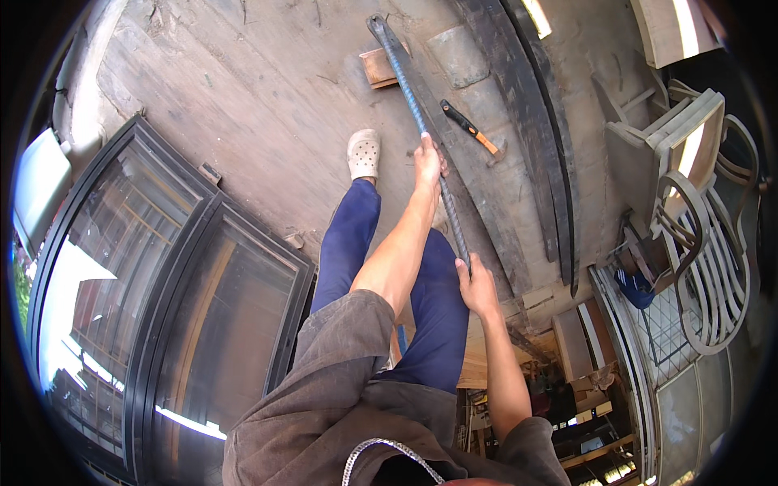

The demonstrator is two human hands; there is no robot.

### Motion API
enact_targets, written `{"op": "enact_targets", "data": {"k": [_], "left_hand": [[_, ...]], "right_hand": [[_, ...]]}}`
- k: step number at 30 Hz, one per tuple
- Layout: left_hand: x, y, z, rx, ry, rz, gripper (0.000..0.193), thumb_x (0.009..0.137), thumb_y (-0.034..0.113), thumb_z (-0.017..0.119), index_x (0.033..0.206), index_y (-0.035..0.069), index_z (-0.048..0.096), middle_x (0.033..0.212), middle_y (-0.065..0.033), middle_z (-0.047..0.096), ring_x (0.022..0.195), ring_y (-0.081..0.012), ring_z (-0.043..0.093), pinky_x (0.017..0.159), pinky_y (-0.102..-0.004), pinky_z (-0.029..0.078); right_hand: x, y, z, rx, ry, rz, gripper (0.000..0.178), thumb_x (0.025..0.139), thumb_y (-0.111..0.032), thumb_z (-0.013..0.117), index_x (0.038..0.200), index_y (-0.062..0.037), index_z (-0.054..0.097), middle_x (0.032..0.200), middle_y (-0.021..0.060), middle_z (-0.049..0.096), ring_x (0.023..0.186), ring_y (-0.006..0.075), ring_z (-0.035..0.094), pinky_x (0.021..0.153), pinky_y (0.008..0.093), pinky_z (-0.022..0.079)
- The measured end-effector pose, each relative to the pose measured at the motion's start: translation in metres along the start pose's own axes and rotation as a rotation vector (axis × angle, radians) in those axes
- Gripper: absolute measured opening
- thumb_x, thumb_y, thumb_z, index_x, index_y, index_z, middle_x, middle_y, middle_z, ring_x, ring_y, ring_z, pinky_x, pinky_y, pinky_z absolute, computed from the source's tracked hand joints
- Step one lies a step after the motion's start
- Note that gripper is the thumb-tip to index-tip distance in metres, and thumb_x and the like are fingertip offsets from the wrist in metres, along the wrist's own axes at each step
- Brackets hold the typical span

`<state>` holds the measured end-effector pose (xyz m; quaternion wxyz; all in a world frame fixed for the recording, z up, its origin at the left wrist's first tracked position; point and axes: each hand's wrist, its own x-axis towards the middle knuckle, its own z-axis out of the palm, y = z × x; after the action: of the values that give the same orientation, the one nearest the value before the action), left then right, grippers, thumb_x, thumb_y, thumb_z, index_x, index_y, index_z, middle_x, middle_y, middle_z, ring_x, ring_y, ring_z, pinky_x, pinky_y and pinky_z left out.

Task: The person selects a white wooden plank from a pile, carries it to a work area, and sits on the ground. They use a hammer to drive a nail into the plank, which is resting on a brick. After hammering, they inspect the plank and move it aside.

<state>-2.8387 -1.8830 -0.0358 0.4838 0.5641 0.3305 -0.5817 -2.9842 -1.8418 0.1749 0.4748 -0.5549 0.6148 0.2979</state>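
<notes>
A long ribbed steel bar [411,101], bluish along its far half, slants away from me over the floor. My left hand [428,162] is wrapped round its middle. Closer to my body, my right hand [476,283] grips the near end at my right thigh. The bar's thicker, flattened far end passes over a reddish-brown block [381,69]; I cannot tell whether they touch. To the right of the bar lies a hammer [472,128] with a black and orange handle. A long dark plank [482,219] runs beneath and beside the bar.
My left foot in a pale clog [364,154] stands on the dusty floor. Dark-framed glazed panels [219,211] are at the left. Long dark beams [539,138] lie at the right, beyond which stand stacked wooden chairs [697,202]. A flat grey slab [459,57] lies far ahead.
</notes>
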Motion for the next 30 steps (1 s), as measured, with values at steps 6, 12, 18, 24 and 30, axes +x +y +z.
{"op": "enact_targets", "data": {"k": [6,12,18,24,30], "left_hand": [[0.016,-0.022,0.014,-0.068,-0.058,0.075,0.048,0.101,0.057,0.035,0.089,0.011,0.040,0.056,0.0020,0.035,0.041,-0.0093,0.033,0.037,-0.0254,0.028],[0.025,-0.031,0.042,-0.141,-0.079,0.083,0.048,0.101,0.057,0.032,0.088,0.013,0.041,0.059,0.0017,0.033,0.045,-0.0097,0.031,0.041,-0.0259,0.028],[0.064,-0.055,0.054,0.046,0.088,0.162,0.049,0.102,0.055,0.031,0.089,0.009,0.041,0.060,-0.0028,0.040,0.047,-0.0159,0.042,0.043,-0.0323,0.040],[0.031,-0.084,0.074,0.405,0.358,0.321,0.054,0.102,0.052,0.034,0.096,0.000,0.044,0.063,-0.0059,0.046,0.049,-0.0185,0.048,0.046,-0.0334,0.045],[0.033,-0.151,0.067,0.742,0.554,0.547,0.051,0.103,0.044,0.036,0.094,-0.005,0.046,0.070,-0.0197,0.055,0.065,-0.0315,0.060,0.063,-0.0449,0.046]], "right_hand": [[0.019,0.046,0.011,-0.323,0.348,-0.176,0.027,0.094,-0.028,0.060,0.103,-0.0028,0.059,0.069,0.0223,0.065,0.062,0.0426,0.065,0.056,0.0510,0.050],[0.043,0.073,-0.027,-0.340,0.417,-0.293,0.025,0.094,-0.028,0.060,0.091,-0.0038,0.057,0.066,0.0174,0.065,0.053,0.0359,0.064,0.048,0.0445,0.051],[0.097,0.136,-0.024,-0.390,0.475,-0.369,0.032,0.094,-0.035,0.059,0.081,-0.0059,0.054,0.060,0.0134,0.064,0.047,0.0338,0.062,0.044,0.0440,0.050],[0.106,0.143,-0.019,-0.349,0.372,-0.304,0.039,0.094,-0.039,0.058,0.076,-0.0050,0.053,0.055,0.0156,0.062,0.048,0.0340,0.063,0.044,0.0435,0.051],[0.137,0.171,0.002,-0.370,0.406,-0.333,0.041,0.093,-0.042,0.059,0.075,-0.0061,0.052,0.055,0.0141,0.062,0.047,0.0319,0.064,0.044,0.0427,0.051]]}}
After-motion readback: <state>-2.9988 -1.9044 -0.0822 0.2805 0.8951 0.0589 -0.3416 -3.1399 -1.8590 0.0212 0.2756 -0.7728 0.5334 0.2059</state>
